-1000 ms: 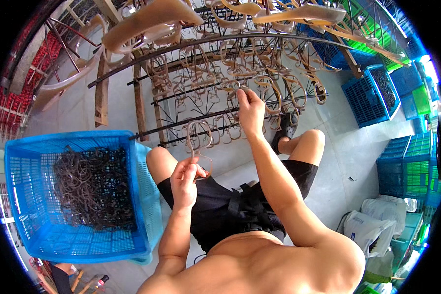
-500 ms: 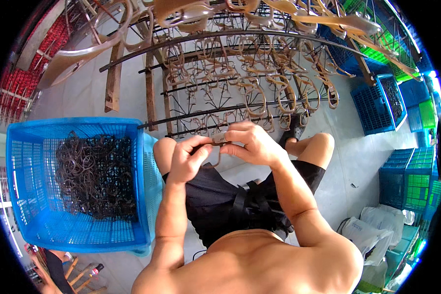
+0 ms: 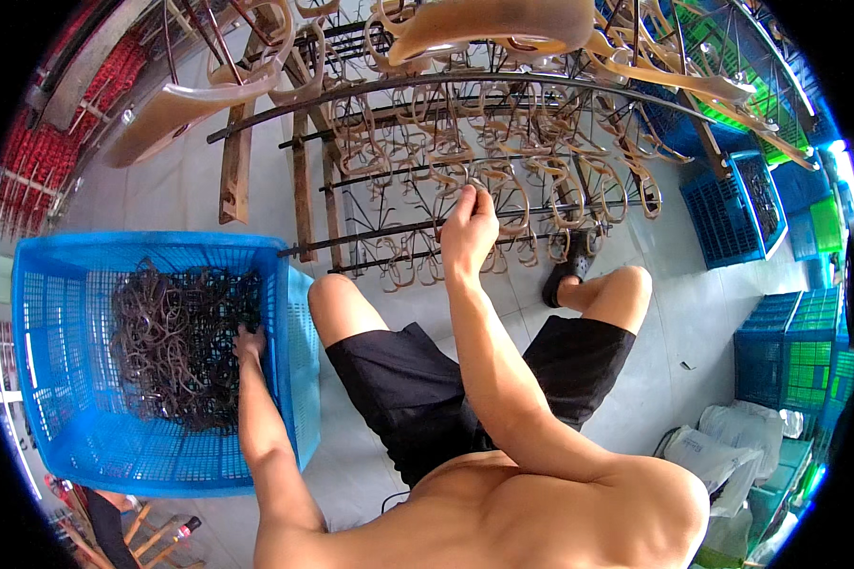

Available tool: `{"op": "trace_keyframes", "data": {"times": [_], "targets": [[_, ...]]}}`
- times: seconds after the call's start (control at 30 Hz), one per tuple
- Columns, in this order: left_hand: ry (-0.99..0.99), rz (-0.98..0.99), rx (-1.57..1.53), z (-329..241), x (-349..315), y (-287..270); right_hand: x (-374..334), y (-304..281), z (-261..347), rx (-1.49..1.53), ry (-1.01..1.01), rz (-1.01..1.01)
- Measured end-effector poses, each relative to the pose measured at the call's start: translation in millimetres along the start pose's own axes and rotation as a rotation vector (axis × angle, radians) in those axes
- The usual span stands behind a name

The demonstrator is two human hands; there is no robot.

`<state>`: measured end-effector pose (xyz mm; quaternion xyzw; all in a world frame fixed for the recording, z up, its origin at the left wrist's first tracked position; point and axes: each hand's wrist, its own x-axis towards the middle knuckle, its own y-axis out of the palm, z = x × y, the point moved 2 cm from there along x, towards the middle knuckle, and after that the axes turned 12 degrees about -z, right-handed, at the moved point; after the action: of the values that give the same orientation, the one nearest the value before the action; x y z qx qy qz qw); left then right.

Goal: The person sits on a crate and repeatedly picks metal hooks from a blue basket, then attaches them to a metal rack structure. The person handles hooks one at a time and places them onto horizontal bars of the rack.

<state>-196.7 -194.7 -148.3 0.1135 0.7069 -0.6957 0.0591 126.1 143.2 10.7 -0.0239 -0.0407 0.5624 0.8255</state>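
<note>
My right hand (image 3: 470, 230) reaches forward to the rack, its fingers pinched together at a glossy brown loop-shaped piece among the hanging ones. How much of that piece lies between the fingers is hard to make out. On the left, my left hand (image 3: 250, 343) is down inside the blue plastic basket (image 3: 294, 284), at the right edge of a tangled pile of dark curved pieces (image 3: 176, 332). Its fingertips are blurred and partly hidden there. Several rows of brown loop-shaped pieces (image 3: 512, 204) hang along the dark rods of the rack (image 3: 380, 230).
Larger tan curved pieces (image 3: 498, 28) hang close at the top. Wooden posts (image 3: 235, 171) hold the rods. Another blue basket (image 3: 731, 213) with dark pieces stands at right, above stacked crates (image 3: 773, 351) and white bags (image 3: 716, 455). Red items (image 3: 43, 180) line the far left.
My hands were together over my lap around a thin brown curved piece. They have parted: the right has gone forward to the rack, the left down into the basket.
</note>
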Motion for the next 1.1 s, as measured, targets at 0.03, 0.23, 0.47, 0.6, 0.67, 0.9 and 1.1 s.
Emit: {"op": "trace_keyframes", "data": {"times": [0.03, 0.23, 0.47, 0.6, 0.67, 0.9, 1.1], "targets": [[0.063, 0.038, 0.058, 35, 34, 27, -2, 3, 8, 0.003, 0.013, 0.039], [0.233, 0.025, 0.012, 20, 34, 26, 9, 2, 8, 0.038, 0.123, 0.113], [0.226, -0.188, -0.233, 11, -7, -51, -5, -4, 7, 0.034, 0.052, 0.061], [0.196, -0.068, -0.596, 16, -28, -79, -9, 1, 11, 0.142, 0.11, 0.055], [0.047, -0.02, -0.857, 16, -43, -83, -7, 3, 7, 0.141, 0.1, 0.063], [-0.234, 0.059, -1.713, 36, -58, -72, -8, 0, 8, 0.238, 0.161, 0.115], [-0.243, 0.215, -1.723, 40, -71, -63, -6, 1, 16, 0.214, 0.221, 0.161]]}}
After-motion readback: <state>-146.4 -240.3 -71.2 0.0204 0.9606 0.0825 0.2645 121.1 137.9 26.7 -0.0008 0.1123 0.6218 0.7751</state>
